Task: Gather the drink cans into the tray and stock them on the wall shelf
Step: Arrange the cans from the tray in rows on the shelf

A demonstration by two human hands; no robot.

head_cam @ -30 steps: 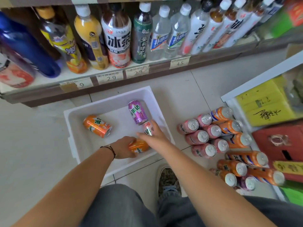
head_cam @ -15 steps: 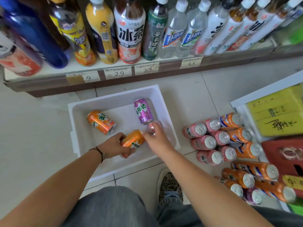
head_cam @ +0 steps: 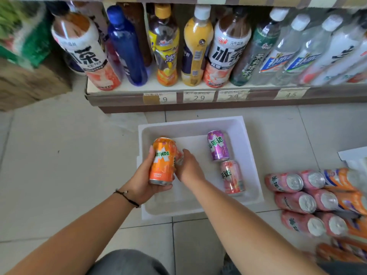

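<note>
Bottom wall shelf (head_cam: 218, 96) beyond the white foam tray (head_cam: 200, 124), stocked with upright drink bottles (head_cam: 198, 46) and fronted by price tags (head_cam: 198, 96). Tiled floor (head_cam: 59, 155) under and around the tray. Right of the tray, a stack of pink and orange cans (head_cam: 309, 201) lying on their sides, silver ends toward the camera. Inside the tray, toward its right wall: a purple can (head_cam: 218, 145) lying at the far end, a pink can (head_cam: 232, 177) lying just nearer, close to end to end with it. Over the tray's left wall, an orange Mirinda can (head_cam: 162, 160) held upright, label toward the camera, gripped by the left hand (head_cam: 146, 181) with thumb and fingers curled around it. Just right of that can, the right hand (head_cam: 188, 167), back up, fingers reaching behind the can; another orange can (head_cam: 178, 155) partly visible there, grip on it not clear. On the left wrist, a thin black bracelet (head_cam: 127, 198).
</note>
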